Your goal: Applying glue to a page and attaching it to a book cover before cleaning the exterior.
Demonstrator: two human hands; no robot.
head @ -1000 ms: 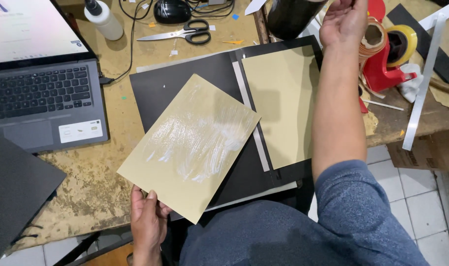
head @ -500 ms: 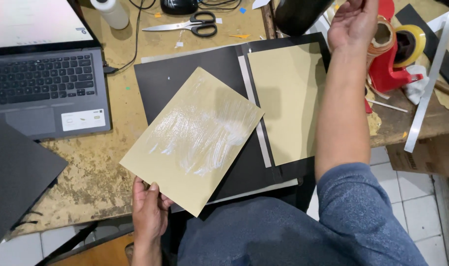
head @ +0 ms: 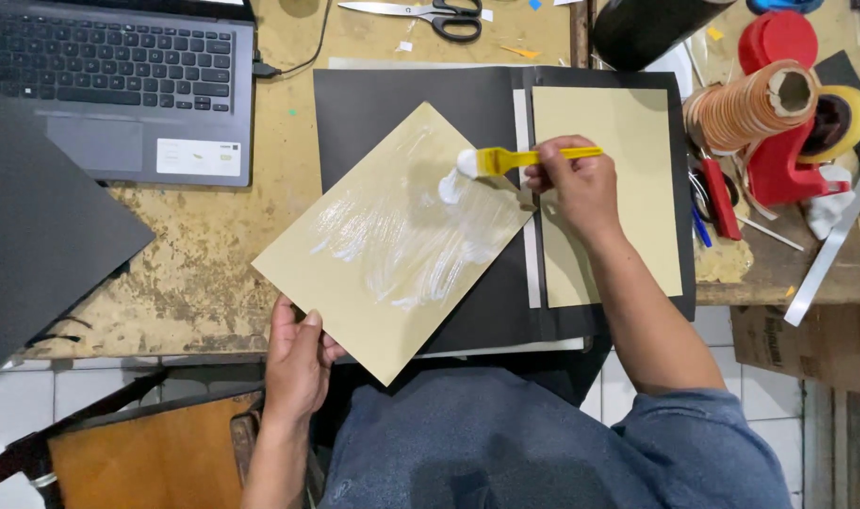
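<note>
My left hand (head: pixel 296 356) grips the near corner of a tan cardboard sheet (head: pixel 354 273), holding it tilted over a black cover sheet (head: pixel 392 99). White glue streaks cover the middle of the tan sheet. My right hand (head: pixel 576 184) holds a yellow-handled brush (head: pixel 524 157), its white glue-laden bristles touching the sheet's right edge. A second tan board (head: pixel 628 123) lies on the right half of the black sheet, partly under my right hand.
A laptop (head: pixel 119 85) sits at the back left and a dark sheet (head: pixel 34 226) overlaps the table's left edge. Scissors (head: pixel 430 14) lie at the back. Tape rolls (head: pixel 760 104) on a red dispenser (head: pixel 778 160) crowd the right side beside a metal strip (head: pixel 830 245).
My right hand came back from the far right of the table, now holding the brush, and set its bristles on the tan sheet. My left hand kept its hold.
</note>
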